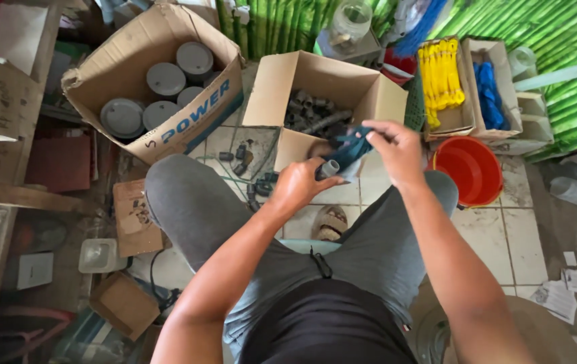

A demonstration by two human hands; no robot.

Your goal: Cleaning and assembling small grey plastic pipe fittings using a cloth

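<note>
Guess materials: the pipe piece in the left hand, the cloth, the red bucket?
Pipe piece in the left hand: likely plastic, matte grey, with an even tube wall at its open end. Cloth pinched by the right hand: soft dark teal fabric that folds and drapes. Red bucket: probably moulded plastic, uniform colour, slight sheen.

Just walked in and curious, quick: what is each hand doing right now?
Left hand: closed around a short grey pipe fitting.
Right hand: closed, pinching a dark blue cloth against the fitting.
</note>
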